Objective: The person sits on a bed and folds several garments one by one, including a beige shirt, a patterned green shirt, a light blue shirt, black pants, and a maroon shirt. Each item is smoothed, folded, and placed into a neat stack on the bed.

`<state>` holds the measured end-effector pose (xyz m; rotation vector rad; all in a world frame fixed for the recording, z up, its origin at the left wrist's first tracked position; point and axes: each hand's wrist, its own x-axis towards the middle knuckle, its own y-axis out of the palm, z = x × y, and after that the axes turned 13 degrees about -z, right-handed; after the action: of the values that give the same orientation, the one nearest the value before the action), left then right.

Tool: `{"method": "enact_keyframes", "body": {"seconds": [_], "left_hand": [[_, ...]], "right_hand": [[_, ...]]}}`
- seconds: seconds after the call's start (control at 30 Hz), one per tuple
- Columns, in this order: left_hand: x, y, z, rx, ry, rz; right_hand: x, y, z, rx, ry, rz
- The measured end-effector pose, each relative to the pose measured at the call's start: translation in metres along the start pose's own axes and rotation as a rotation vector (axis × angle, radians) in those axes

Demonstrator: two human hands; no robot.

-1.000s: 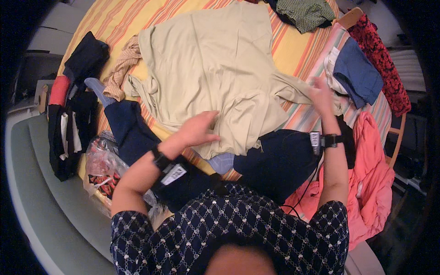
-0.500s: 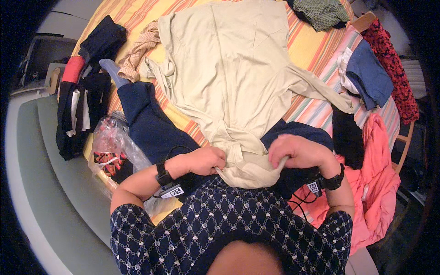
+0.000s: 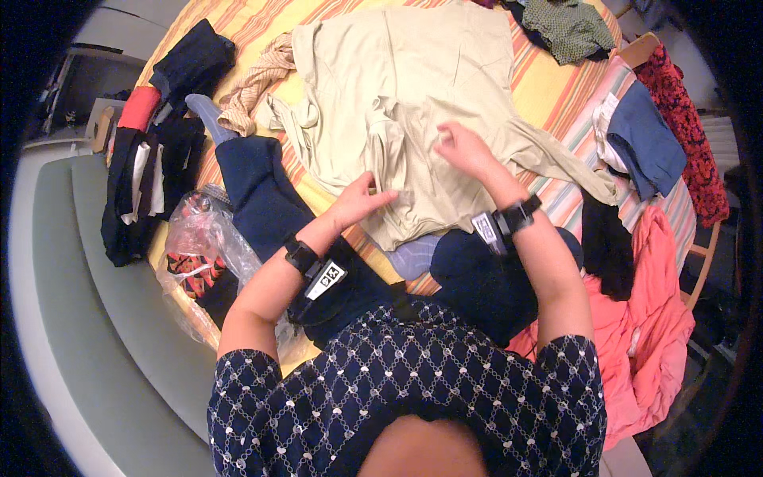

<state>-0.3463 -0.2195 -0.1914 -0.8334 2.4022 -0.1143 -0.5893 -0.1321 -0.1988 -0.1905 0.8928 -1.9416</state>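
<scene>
A pale beige long-sleeved shirt lies spread over the table, its near end folded up into a crumpled heap at the middle. My left hand is at the left side of that heap, thumb and fingers apart, holding nothing. Over the shirt's middle right is my right hand, with fingers loosely bent and apart and no cloth seen in them. One sleeve stretches out to the right; the left one is bunched. Below the shirt, dark navy garments and a light blue cloth piece show.
A striped tablecloth covers the round table. Around its left side are dark folded clothes, a twisted striped garment and a clear plastic bag. Coral cloth, blue folded cloth and green patterned cloth lie right.
The shirt's near end has been turned up and away from me, uncovering the light blue piece. Both hands have moved forward and let go of the cloth.
</scene>
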Motion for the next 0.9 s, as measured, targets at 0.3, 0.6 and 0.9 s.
{"method": "enact_keyframes", "body": {"seconds": [0.3,0.6,0.9], "left_hand": [[0.02,0.017,0.004,-0.879,-0.243,0.182],[0.011,-0.003,-0.006,-0.618,0.066,-0.078],[0.049,-0.006,-0.002,-0.454,-0.29,-0.012]], "right_hand": [[-0.034,0.047,-0.015,0.611,0.276,0.222],[-0.069,0.038,0.022,0.408,-0.269,-0.175],[-0.09,0.037,0.033,-0.104,-0.367,-0.294]]}}
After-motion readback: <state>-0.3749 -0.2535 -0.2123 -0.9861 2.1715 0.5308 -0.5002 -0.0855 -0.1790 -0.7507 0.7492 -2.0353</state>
